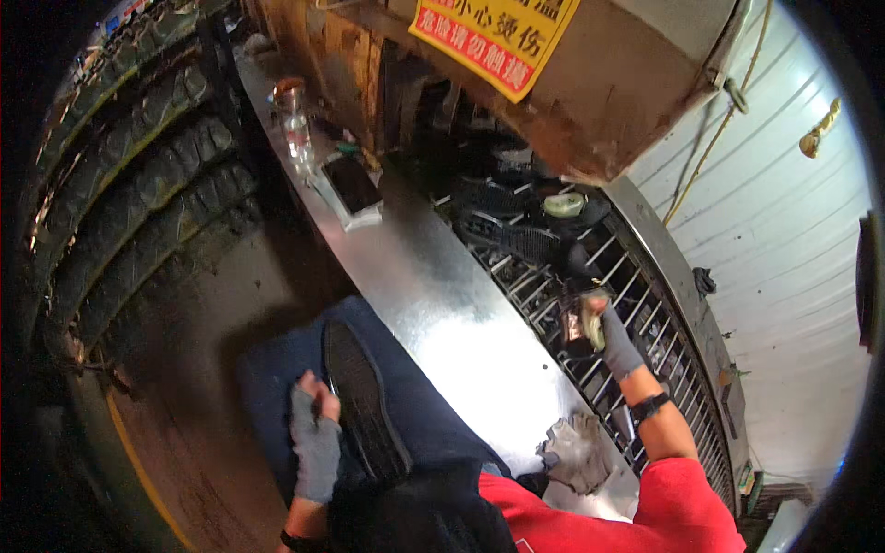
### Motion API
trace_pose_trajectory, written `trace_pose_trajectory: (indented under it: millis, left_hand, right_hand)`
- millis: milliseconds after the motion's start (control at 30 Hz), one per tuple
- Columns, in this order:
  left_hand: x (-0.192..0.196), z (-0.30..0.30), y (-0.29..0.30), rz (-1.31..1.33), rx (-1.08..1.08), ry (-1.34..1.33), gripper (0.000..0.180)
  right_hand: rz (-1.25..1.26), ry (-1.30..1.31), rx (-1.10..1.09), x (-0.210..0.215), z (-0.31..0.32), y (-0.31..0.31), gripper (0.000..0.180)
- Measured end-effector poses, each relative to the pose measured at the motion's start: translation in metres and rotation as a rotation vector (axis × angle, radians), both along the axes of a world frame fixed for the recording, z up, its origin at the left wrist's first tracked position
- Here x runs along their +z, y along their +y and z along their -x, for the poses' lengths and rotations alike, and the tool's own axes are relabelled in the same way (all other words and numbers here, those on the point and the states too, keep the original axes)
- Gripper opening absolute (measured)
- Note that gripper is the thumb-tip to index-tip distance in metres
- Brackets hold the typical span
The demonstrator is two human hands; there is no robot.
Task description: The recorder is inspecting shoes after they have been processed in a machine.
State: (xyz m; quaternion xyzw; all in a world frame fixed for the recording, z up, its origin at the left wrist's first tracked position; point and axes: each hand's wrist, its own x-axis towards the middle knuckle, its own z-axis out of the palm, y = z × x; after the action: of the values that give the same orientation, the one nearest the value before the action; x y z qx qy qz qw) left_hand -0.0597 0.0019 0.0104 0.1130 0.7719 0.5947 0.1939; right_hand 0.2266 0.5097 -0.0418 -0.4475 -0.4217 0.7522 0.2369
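2 spots to watch, well apart: lap and barred rack (687,378).
Best to keep the dark shoe sole (364,405) flat on the blue cloth (419,410), just beside the left hand (316,447) with fingers loosely curled, cannot tell if touching; handle the pale piece (594,332) at the right hand (619,346) gently; cannot tell whether gripped.

Long black sole (361,396): matt, ridged, rubber-like; dark blue trouser cloth (267,387): matt; left grey fingerless glove (316,452): matt, knit-like fabric; long silver bench strip (433,295): smooth metal, glossy, strong glare; silver barred rack (683,361): metal; brown boxy hood (627,101): rough, stained; clear bottle (296,134): glossy, plastic-looking; red sleeve (673,493): matt cloth.
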Motion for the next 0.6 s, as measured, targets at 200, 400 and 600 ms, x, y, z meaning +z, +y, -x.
trace_pose_trajectory:
  millis: [200, 400, 600]
  left_hand:
    - [0.046, 0.01, 0.042, -0.46, -0.231, -0.195, 0.064]
    - [0.08, 0.024, 0.038, -0.816, -0.117, -0.401, 0.072]
    - [0.062, 0.027, 0.02, -0.976, -0.212, -0.363, 0.062]
  right_hand:
    - [0.127, 0.111, 0.59, 0.072, 0.053, -0.185, 0.088]
    - [-0.175, 0.223, 1.011, 0.127, 0.145, -0.298, 0.102]
    - [0.398, 0.116, 0.971, 0.156, 0.159, -0.325, 0.076]
